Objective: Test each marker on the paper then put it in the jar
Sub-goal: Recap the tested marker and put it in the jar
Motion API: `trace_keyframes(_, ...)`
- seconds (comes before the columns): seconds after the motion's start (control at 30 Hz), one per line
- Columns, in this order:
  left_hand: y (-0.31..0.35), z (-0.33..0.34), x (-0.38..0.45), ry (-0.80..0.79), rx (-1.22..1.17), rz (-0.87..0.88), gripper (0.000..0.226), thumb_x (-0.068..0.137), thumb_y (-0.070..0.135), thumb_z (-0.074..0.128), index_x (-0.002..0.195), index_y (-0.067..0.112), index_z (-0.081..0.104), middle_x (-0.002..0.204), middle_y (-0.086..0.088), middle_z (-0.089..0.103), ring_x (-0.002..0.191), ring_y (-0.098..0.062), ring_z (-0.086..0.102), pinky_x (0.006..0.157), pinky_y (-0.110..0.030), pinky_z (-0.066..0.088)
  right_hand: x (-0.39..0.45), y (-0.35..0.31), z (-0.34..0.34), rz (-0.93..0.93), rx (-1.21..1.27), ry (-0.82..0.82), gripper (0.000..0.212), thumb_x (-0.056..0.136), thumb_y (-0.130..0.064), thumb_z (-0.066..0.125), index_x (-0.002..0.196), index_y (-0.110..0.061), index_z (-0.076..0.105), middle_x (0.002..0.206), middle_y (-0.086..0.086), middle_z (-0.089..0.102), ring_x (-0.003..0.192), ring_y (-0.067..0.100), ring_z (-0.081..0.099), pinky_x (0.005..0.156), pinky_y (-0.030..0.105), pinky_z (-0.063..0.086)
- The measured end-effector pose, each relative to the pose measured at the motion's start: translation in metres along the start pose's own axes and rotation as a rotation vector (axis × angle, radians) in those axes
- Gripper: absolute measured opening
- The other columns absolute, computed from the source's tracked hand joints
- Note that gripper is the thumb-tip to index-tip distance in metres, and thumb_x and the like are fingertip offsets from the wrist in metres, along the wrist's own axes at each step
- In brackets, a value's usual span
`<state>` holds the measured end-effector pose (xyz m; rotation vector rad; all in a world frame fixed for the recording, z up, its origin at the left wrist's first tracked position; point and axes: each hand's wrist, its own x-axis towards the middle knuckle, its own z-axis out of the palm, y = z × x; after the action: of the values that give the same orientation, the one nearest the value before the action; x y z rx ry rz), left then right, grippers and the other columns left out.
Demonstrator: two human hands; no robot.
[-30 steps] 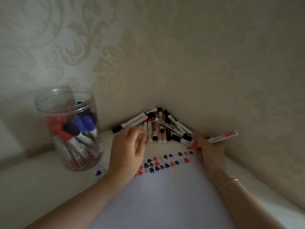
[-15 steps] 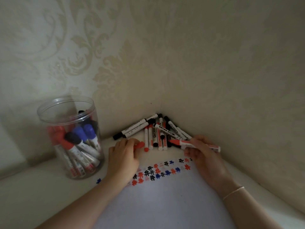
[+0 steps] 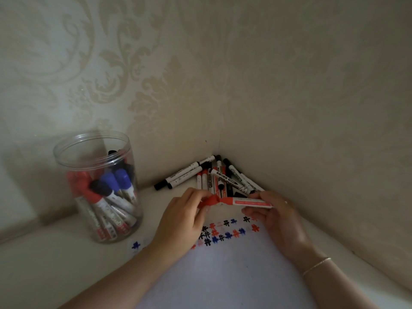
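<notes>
A red marker (image 3: pixel 249 202) lies level above the top of the white paper (image 3: pixel 223 275). My right hand (image 3: pixel 283 221) grips its white barrel. My left hand (image 3: pixel 185 217) pinches the red cap (image 3: pixel 208 201), which meets the marker's red tip. The paper carries rows of small red, blue and black hash marks (image 3: pixel 223 231). A clear plastic jar (image 3: pixel 98 188) stands to the left with several red, blue and black markers in it. A pile of markers (image 3: pixel 214 177) lies in the wall corner behind my hands.
Two wallpapered walls meet in a corner right behind the pile. The cream tabletop (image 3: pixel 44 270) runs left and forward of the jar. A thin bracelet (image 3: pixel 316 266) circles my right wrist.
My right hand swung the red marker from tip-down on the paper to level. My left hand brought the red cap up to the marker's tip.
</notes>
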<state>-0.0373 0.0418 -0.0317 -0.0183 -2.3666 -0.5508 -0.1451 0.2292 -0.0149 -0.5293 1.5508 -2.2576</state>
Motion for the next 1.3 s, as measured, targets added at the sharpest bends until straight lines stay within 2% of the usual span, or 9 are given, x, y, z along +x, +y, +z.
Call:
trace_keyframes(0.2,0.002,-0.002,0.0,-0.157,-0.053,0.115,0.027,0.096,0.034,0.04,0.117,0.026,0.055,0.104,0.011,0.053,0.076,0.001,0.051,0.07,-0.009,0.037,-0.004,-0.002,0.005,-0.037,-0.171,-0.019,0.02,0.084,-0.017,0.058,0.074,-0.002,0.067,0.065,0.02,0.064,0.059,0.031,0.061,0.065,0.038,0.05)
trace_keyframes(0.4,0.009,-0.001,-0.003,-0.365,-0.297,-0.007,0.024,0.1,0.032,0.037,0.122,0.027,0.047,0.085,0.014,0.055,0.064,-0.001,0.05,0.055,-0.014,0.037,-0.01,-0.006,0.013,-0.078,-0.429,-0.029,0.02,0.089,-0.016,0.062,0.077,0.0,0.066,0.062,0.011,0.07,0.044,0.016,0.047,0.045,0.025,0.042)
trace_keyframes(0.63,0.011,-0.002,0.0,-0.254,-0.339,-0.097,0.042,0.089,0.055,0.037,0.112,0.024,0.055,0.087,0.012,0.056,0.071,-0.004,0.056,0.06,-0.017,0.044,-0.011,0.003,0.034,-0.264,-0.696,0.049,0.035,0.091,-0.02,0.062,0.058,-0.018,0.05,0.043,-0.009,0.038,0.041,0.004,0.03,0.043,0.015,0.026)
trace_keyframes(0.87,0.021,-0.021,0.007,-0.161,-0.379,-0.129,0.03,0.088,0.054,0.035,0.099,0.032,0.052,0.081,0.005,0.058,0.07,-0.012,0.057,0.062,-0.031,0.051,-0.017,-0.011,0.056,-0.296,-0.612,0.079,0.039,0.091,-0.018,0.06,0.059,-0.001,0.046,0.043,-0.007,0.034,0.041,0.005,0.027,0.042,0.017,0.026)
trace_keyframes(0.93,0.031,-0.041,0.022,-0.086,-0.351,-0.062,0.02,0.089,0.05,0.04,0.103,0.037,0.046,0.08,0.009,0.058,0.072,-0.006,0.06,0.06,-0.021,0.051,-0.009,-0.033,0.066,-0.214,-0.5,0.068,0.037,0.092,-0.023,0.059,0.061,-0.005,0.049,0.042,-0.009,0.033,0.039,0.008,0.027,0.04,0.019,0.025)
trace_keyframes(1.03,0.047,-0.081,0.053,0.224,-0.319,0.026,0.027,0.086,0.024,0.063,0.108,0.022,0.047,0.081,0.014,0.06,0.081,0.009,0.061,0.065,-0.005,0.047,0.009,-0.07,0.091,-0.089,-0.219,0.026,0.035,0.093,-0.023,0.057,0.061,-0.015,0.044,0.045,-0.006,0.029,0.039,0.01,0.024,0.038,0.021,0.021)
trace_keyframes(1.17,0.052,-0.137,0.091,0.566,-0.515,-0.065,0.039,0.076,0.012,0.076,0.096,0.027,0.047,0.078,0.006,0.067,0.07,-0.003,0.067,0.067,-0.014,0.05,0.032,-0.096,0.154,-0.03,0.121,-0.144,0.037,0.096,-0.029,0.051,0.064,-0.015,0.041,0.047,-0.003,0.018,0.037,0.011,0.017,0.039,0.023,0.016)
trace_keyframes(1.23,0.043,-0.168,0.103,0.709,-0.573,-0.099,0.037,0.078,0.011,0.076,0.096,0.026,0.047,0.076,0.001,0.067,0.066,-0.011,0.068,0.066,-0.022,0.052,0.043,-0.094,0.18,0.016,0.043,-0.218,0.043,0.097,-0.04,0.045,0.069,-0.009,0.052,0.043,-0.001,0.028,0.034,0.013,0.029,0.038,0.022,0.031)
trace_keyframes(1.3,0.029,-0.198,0.108,0.778,-0.46,-0.083,0.029,0.086,0.017,0.069,0.101,0.028,0.047,0.079,0.002,0.065,0.064,-0.011,0.067,0.067,-0.028,0.054,0.056,-0.078,0.191,-0.037,-0.313,-0.206,0.039,0.097,-0.042,0.045,0.082,-0.008,0.057,0.051,0.004,0.049,0.044,0.019,0.049,0.051,0.033,0.051)
